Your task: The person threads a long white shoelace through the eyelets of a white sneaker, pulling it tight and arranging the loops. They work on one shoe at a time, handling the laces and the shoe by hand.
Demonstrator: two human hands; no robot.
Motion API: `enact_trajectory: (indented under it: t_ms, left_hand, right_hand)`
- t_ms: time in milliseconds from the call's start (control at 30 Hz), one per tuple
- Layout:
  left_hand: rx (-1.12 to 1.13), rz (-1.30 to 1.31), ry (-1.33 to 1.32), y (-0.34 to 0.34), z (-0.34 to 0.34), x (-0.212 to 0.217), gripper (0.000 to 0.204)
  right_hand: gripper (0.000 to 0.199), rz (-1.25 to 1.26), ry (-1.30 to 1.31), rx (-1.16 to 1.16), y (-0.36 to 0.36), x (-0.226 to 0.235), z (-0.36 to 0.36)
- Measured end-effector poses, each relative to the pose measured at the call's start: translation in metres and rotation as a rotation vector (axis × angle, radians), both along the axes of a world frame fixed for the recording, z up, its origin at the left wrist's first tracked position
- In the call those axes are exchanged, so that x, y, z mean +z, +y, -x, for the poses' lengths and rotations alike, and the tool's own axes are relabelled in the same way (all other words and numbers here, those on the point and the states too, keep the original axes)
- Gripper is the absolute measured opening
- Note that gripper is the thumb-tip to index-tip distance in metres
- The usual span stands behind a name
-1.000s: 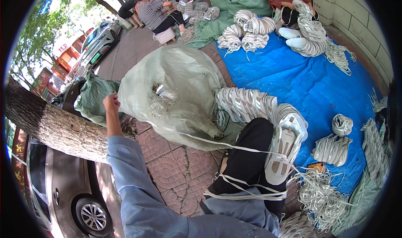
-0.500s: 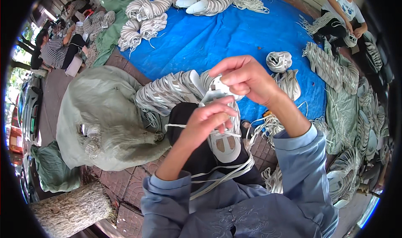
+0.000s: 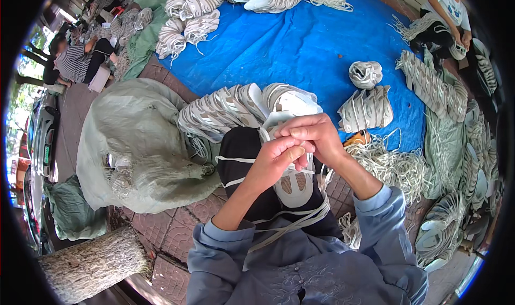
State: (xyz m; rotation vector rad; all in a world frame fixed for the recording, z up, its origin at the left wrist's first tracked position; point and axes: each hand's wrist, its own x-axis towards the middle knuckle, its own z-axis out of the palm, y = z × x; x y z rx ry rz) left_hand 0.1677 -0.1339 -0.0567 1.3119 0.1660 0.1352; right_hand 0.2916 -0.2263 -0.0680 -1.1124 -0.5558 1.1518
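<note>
A white and beige shoe upper (image 3: 293,191), its rounded toe toward me, lies across my dark-trousered lap. Over its lacing area my left hand (image 3: 282,157) and my right hand (image 3: 317,138) meet, fingertips touching. Both are closed in a pinch, and whatever lies between the fingers is too small or hidden to make out. A white shoelace (image 3: 236,159) runs from the left toward my left hand and passes behind it. Several more loose laces (image 3: 295,222) trail over my lap below the toe. My hands cover the middle of the upper.
Stacked shoe uppers (image 3: 222,111) stand just beyond my knees, beside a big pale sack (image 3: 131,138). A blue tarp (image 3: 289,47) carries more uppers (image 3: 367,109). A heap of white laces (image 3: 389,162) lies right. A tree trunk (image 3: 96,264) is lower left. Other people (image 3: 450,15) sit farther off.
My right hand has come down and toward me from its raised place, meeting my left hand over the upper. The left hand has shifted slightly right. The view has moved a little.
</note>
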Motion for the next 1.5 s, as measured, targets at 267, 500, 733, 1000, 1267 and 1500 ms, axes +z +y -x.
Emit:
enact_trajectory:
  t_ms: [267, 500, 733, 1000, 1267, 1500]
  left_hand:
    - [0.650, -0.250, 0.289, 0.113, 0.104, 0.034, 0.027]
    - [0.631, -0.645, 0.363, 0.107, 0.126, -0.019, 0.018]
    - [0.524, -0.858, 0.181, 0.005, 0.058, -0.081, 0.011]
    - [0.621, -0.987, 0.293, -0.023, 0.058, -0.093, 0.007]
    - [0.536, -1.377, 0.095, -0.026, 0.059, -0.098, 0.014]
    - [0.524, -1.547, 0.097, -0.029, 0.055, -0.098, 0.023]
  right_hand:
    - [0.029, -0.289, 0.042, -0.667, -0.068, 0.013, -0.115]
    - [0.013, 0.129, -0.429, -0.152, -0.047, -0.038, -0.040]
    - [0.012, 0.270, -0.852, 0.033, -0.003, -0.063, 0.041]
    - [0.010, 0.309, -0.509, 0.114, 0.000, -0.062, 0.044]
    - [0.010, 0.409, -0.299, 0.082, -0.011, -0.060, 0.048]
    - [0.009, 0.379, -0.167, 0.105, -0.012, -0.069, 0.046]
